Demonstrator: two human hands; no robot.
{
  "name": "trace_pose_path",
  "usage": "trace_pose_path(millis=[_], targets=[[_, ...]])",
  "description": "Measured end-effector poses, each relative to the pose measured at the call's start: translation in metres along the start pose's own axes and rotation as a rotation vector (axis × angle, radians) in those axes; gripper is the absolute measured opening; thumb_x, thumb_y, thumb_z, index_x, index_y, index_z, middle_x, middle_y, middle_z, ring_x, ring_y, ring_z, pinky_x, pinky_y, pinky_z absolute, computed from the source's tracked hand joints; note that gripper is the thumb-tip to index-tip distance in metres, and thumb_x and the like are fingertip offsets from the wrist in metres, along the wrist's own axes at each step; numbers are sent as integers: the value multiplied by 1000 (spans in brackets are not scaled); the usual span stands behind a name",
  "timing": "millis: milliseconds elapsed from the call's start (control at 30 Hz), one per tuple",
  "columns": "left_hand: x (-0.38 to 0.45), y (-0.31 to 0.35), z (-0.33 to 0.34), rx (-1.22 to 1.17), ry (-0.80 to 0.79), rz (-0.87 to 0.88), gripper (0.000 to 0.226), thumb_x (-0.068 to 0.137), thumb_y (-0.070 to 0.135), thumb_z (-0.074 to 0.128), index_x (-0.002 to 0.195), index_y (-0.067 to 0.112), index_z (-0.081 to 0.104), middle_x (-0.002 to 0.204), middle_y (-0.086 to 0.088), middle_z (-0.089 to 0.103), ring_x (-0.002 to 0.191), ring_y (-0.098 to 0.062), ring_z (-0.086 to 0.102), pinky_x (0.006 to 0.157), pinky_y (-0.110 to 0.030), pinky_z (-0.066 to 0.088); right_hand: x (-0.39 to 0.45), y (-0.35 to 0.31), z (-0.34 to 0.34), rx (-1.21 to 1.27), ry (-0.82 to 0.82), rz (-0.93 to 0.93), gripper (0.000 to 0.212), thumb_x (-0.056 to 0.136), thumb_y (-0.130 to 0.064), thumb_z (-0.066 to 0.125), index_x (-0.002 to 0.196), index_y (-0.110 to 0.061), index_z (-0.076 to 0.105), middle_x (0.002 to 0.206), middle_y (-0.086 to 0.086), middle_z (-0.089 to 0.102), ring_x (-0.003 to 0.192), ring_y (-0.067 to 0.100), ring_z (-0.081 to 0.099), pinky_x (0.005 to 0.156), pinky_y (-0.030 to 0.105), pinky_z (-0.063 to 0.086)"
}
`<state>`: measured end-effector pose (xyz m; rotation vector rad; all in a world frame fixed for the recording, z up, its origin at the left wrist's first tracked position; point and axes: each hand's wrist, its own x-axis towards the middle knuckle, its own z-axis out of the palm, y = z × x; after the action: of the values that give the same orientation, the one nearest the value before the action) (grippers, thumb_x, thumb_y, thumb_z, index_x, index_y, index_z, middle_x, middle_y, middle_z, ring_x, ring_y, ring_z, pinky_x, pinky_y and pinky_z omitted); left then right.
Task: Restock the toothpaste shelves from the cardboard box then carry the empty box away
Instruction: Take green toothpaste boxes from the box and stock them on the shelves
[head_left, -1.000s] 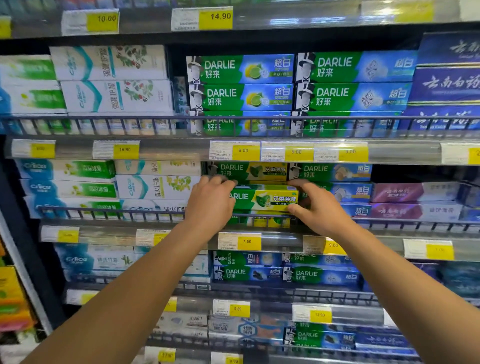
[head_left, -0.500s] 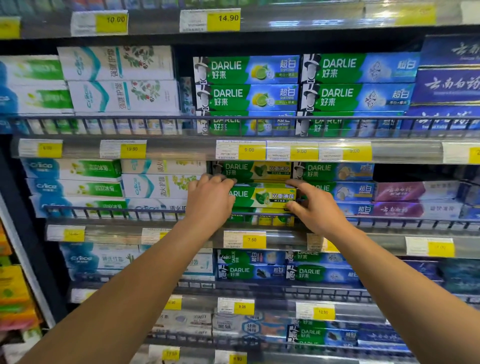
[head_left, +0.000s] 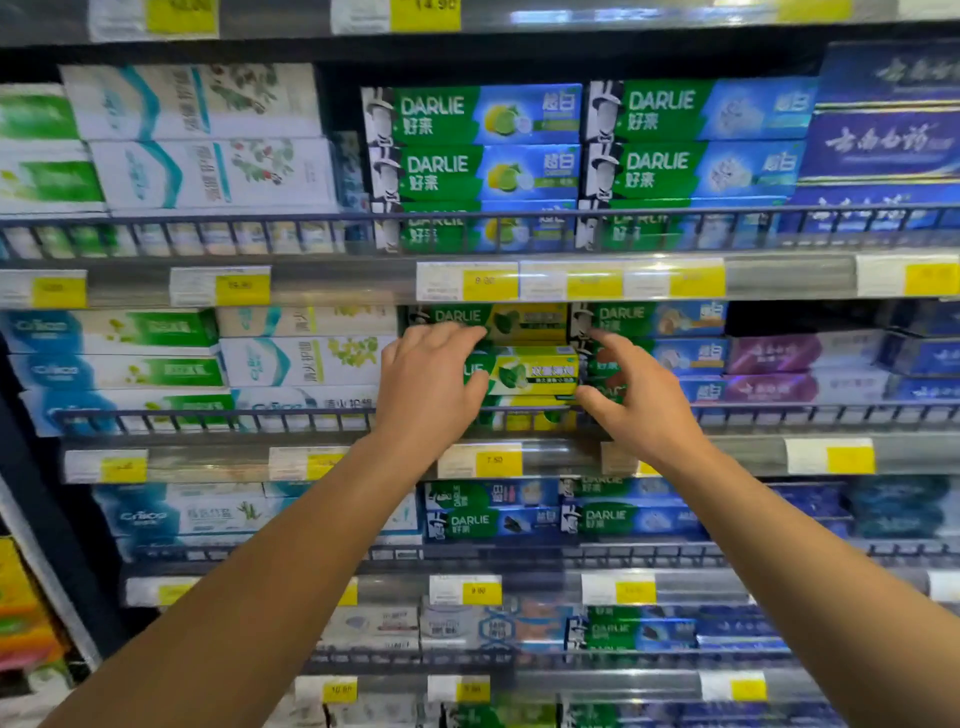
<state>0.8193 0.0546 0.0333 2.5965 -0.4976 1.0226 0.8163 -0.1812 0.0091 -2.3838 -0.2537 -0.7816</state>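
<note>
A green and yellow Darlie toothpaste box (head_left: 530, 371) lies on its stack in the middle shelf (head_left: 753, 452), behind the wire rail. My left hand (head_left: 428, 389) covers the box's left end, fingers over the top and thumb under the front. My right hand (head_left: 636, 402) sits just off the box's right end, its fingers spread and curled with a small gap to the carton. Another box of the same kind (head_left: 498, 319) sits behind and above. The cardboard box is out of view.
Shelves above and below are packed with toothpaste cartons: blue-green Darlie boxes (head_left: 691, 109) on top, white and green cartons (head_left: 208, 135) to the left, and dark blue ones (head_left: 883, 140) to the right. Wire rails (head_left: 675, 213) and yellow price tags (head_left: 496, 462) front each shelf.
My right hand has let go of the box's right end and opened, drifting slightly right. The left hand keeps its hold on the box. The camera has shifted a little.
</note>
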Motion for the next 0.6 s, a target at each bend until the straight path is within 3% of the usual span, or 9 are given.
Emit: trace_pose_path(millis=[233, 433, 600], targets=[[-39, 88, 27, -385, -108, 9, 48, 92, 32, 59, 139, 24, 52, 141, 3, 52, 132, -18, 40, 110, -32, 29, -78, 36, -40, -53, 0, 88, 62, 89, -32, 68, 144, -24, 41, 132, -1, 55, 114, 17, 54, 95, 36, 46], [-122, 167, 72, -541, -319, -111, 45, 94, 31, 60, 137, 26, 53, 141, 3, 52, 130, -20, 45, 108, -34, 34, -191, 102, -70, -90, -170, 222, 62, 88, -36, 69, 143, -19, 44, 136, 3, 53, 123, 20, 52, 101, 38, 44], [-210, 272, 105, -599, -517, -169, 47, 92, 31, 63, 137, 22, 55, 138, 0, 56, 125, -20, 52, 103, -31, 39, -307, 166, -122, -147, -341, 354, 69, 88, -38, 68, 146, -17, 38, 145, 6, 45, 131, 23, 45, 108, 39, 38]])
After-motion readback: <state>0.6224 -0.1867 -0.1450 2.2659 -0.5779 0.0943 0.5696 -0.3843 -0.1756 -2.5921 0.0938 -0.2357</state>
